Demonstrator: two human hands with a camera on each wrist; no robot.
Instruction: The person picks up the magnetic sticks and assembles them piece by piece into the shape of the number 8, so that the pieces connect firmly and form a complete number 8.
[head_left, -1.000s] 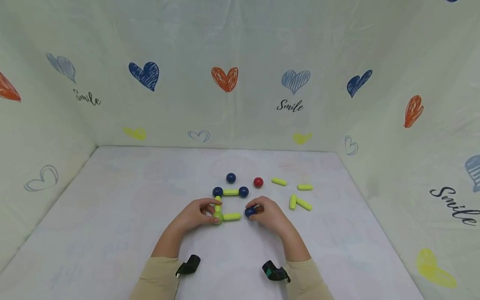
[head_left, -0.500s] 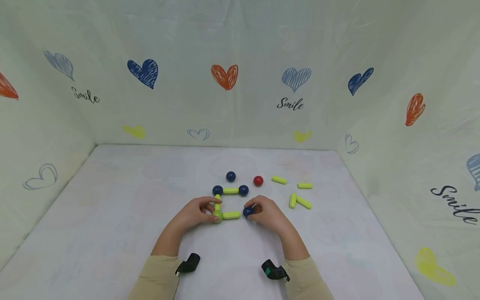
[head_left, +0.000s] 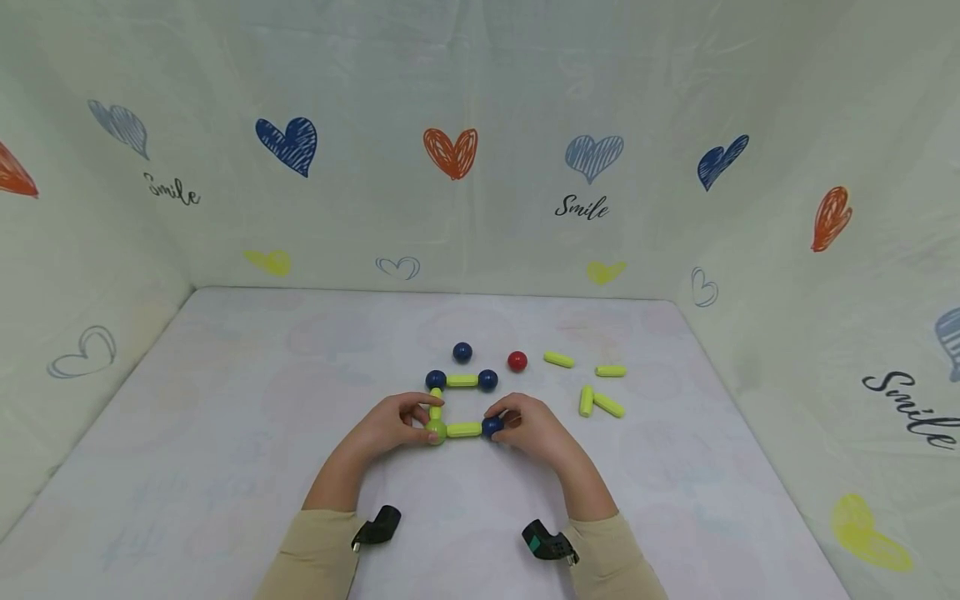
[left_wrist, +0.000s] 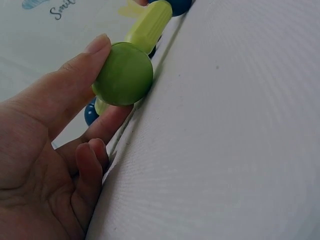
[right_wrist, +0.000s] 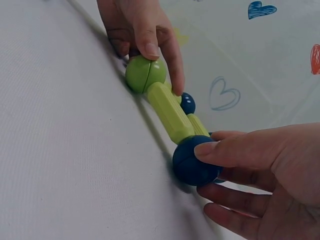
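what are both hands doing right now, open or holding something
Left hand: holding the green ball.
Right hand: holding a blue ball between thumb and fingers.

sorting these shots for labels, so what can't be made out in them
Head view: part of the left yellow-green rod, behind fingers of the left hand.
Right wrist view: the upper right of the held blue ball, behind the thumb of the right hand.
Left wrist view: the top of that ball, cut off by the upper edge.
Head view: part of the leftmost orange heart, cut off by the left edge.
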